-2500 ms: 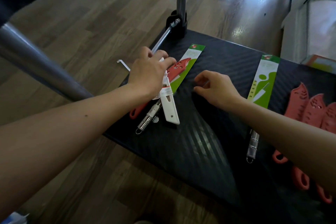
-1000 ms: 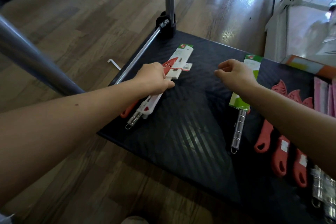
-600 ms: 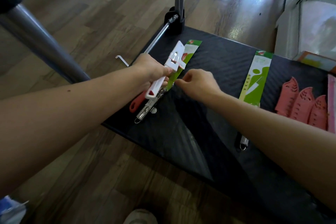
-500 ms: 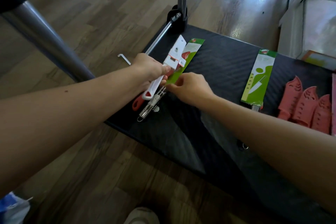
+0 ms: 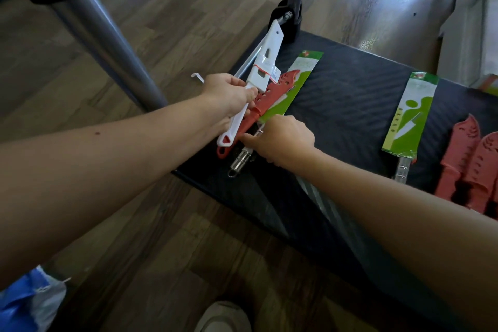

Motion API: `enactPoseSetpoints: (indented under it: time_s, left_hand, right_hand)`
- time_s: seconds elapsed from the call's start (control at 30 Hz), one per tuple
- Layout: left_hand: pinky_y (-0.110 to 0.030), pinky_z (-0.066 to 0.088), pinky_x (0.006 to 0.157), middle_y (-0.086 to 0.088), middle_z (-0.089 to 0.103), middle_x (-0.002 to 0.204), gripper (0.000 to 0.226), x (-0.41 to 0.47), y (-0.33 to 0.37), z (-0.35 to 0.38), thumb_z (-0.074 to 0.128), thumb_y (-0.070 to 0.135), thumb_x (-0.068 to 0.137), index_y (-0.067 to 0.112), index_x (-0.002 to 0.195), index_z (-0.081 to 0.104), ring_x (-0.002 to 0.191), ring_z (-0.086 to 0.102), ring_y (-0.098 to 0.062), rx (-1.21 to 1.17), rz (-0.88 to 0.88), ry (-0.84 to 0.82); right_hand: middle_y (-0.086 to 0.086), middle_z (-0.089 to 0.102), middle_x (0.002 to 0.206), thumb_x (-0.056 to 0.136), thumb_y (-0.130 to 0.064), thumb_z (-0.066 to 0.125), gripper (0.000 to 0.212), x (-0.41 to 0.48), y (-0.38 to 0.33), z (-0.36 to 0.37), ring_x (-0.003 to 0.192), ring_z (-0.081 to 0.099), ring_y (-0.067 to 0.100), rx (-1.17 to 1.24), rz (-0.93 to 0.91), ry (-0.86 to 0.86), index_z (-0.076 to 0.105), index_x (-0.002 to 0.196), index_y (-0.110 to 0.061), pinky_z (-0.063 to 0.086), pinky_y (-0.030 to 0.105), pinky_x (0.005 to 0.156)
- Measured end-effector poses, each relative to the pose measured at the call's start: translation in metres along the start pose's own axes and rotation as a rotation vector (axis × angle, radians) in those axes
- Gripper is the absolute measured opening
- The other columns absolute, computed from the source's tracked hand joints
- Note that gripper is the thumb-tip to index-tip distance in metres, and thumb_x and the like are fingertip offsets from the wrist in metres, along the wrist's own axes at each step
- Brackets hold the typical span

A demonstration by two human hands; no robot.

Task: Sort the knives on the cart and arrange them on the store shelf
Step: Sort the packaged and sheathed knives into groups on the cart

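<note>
Gripping the white knife at the neck of its handle, the left hand holds it tilted above the left end of the cart. It looks light and stiff with its blade sheathed, so the handle is the safe hold. The right hand curls its fingers at the handles of the red knife and the steel knife in a green sleeve; whether they pinch either cannot be told. Another sleeved knife and more red knives lie well to the right
</note>
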State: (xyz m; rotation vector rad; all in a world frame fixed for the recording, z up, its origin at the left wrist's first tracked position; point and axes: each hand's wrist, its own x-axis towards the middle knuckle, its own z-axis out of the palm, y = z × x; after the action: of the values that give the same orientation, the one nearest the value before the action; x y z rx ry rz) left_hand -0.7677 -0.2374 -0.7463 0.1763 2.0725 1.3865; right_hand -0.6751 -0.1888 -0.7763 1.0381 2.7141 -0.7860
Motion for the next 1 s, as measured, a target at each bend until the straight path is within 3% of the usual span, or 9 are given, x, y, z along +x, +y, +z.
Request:
enactPoseSetpoints:
  time_s: [0.1,0.23,0.3,0.37,0.47,0.6,0.73,0.87,1.0]
  left_hand:
    - [-0.024,0.051,0.059,-0.007,0.057,0.068,0.020,0.000,-0.003,-0.001,0.063,0.004,0.085,0.011,0.073,0.048,0.058,0.055,-0.012,-0.009,-0.012,-0.015]
    - [-0.024,0.050,0.059,-0.006,0.055,0.070,0.022,-0.003,-0.006,0.003,0.062,0.002,0.085,0.011,0.072,0.046,0.059,0.054,-0.012,-0.026,0.002,-0.029]
    - [-0.025,0.051,0.063,-0.006,0.055,0.070,0.022,-0.005,-0.007,0.007,0.062,0.002,0.085,0.010,0.072,0.047,0.060,0.054,-0.013,-0.032,0.008,-0.035]
    - [-0.027,0.052,0.065,-0.006,0.055,0.069,0.022,-0.007,-0.008,0.013,0.062,0.002,0.085,0.011,0.071,0.047,0.060,0.054,-0.013,-0.045,0.012,-0.048]
    - [-0.026,0.052,0.066,-0.005,0.055,0.070,0.021,-0.012,-0.010,0.028,0.062,0.003,0.086,0.012,0.072,0.048,0.062,0.055,-0.012,-0.028,0.024,-0.076]
    - [-0.031,0.055,0.075,-0.004,0.057,0.072,0.019,-0.022,-0.011,0.056,0.062,0.007,0.086,0.014,0.074,0.050,0.068,0.058,-0.014,-0.003,0.063,-0.122]
    - [-0.033,0.056,0.080,-0.002,0.059,0.072,0.017,-0.040,-0.010,0.087,0.063,0.010,0.086,0.016,0.075,0.051,0.076,0.062,-0.018,0.016,0.109,-0.176]
    - [-0.031,0.055,0.079,-0.001,0.060,0.073,0.015,-0.058,-0.010,0.110,0.063,0.011,0.087,0.015,0.077,0.052,0.076,0.061,-0.016,0.008,0.144,-0.238]
    - [-0.029,0.055,0.077,-0.001,0.059,0.072,0.014,-0.070,-0.012,0.123,0.062,0.010,0.087,0.015,0.078,0.052,0.075,0.061,-0.016,-0.006,0.153,-0.247]
  right_hand:
    - [0.001,0.063,0.070,0.081,-0.042,0.060,0.037,0.001,0.005,-0.001,0.069,0.065,0.019,0.074,0.050,-0.052,0.046,0.057,-0.017,0.051,0.026,0.060]
    - [-0.004,0.049,0.031,0.084,-0.031,0.059,0.035,0.000,0.017,-0.004,0.032,0.047,0.003,0.166,0.096,-0.077,0.046,0.056,-0.014,0.033,0.015,0.034]
    - [-0.005,0.048,0.027,0.083,-0.029,0.059,0.035,-0.004,0.028,-0.006,0.024,0.044,0.001,0.204,0.108,-0.061,0.051,0.054,-0.011,0.034,0.013,0.032]
    - [-0.001,0.054,0.037,0.080,-0.031,0.060,0.035,-0.011,0.042,-0.008,0.036,0.053,0.003,0.207,0.113,0.015,0.057,0.056,-0.007,0.044,0.020,0.044]
    - [0.010,0.062,0.056,0.078,-0.033,0.062,0.037,-0.025,0.066,-0.015,0.064,0.062,0.020,0.190,0.116,0.162,0.062,0.060,-0.001,0.050,0.030,0.062]
    - [0.007,0.061,0.057,0.082,-0.033,0.061,0.037,-0.043,0.094,-0.035,0.065,0.058,0.018,0.146,0.120,0.288,0.062,0.062,-0.001,0.044,0.029,0.064]
    - [0.011,0.064,0.063,0.081,-0.032,0.061,0.035,-0.054,0.115,-0.052,0.066,0.060,0.021,0.146,0.143,0.375,0.058,0.061,-0.003,0.047,0.032,0.066]
    - [0.002,0.055,0.050,0.082,-0.031,0.059,0.040,-0.064,0.131,-0.062,0.055,0.053,0.013,0.157,0.216,0.377,0.051,0.050,-0.010,0.039,0.016,0.052]
    - [0.015,0.066,0.062,0.081,-0.032,0.060,0.039,-0.069,0.143,-0.066,0.067,0.063,0.024,0.216,0.274,0.380,0.062,0.059,0.000,0.053,0.032,0.069]
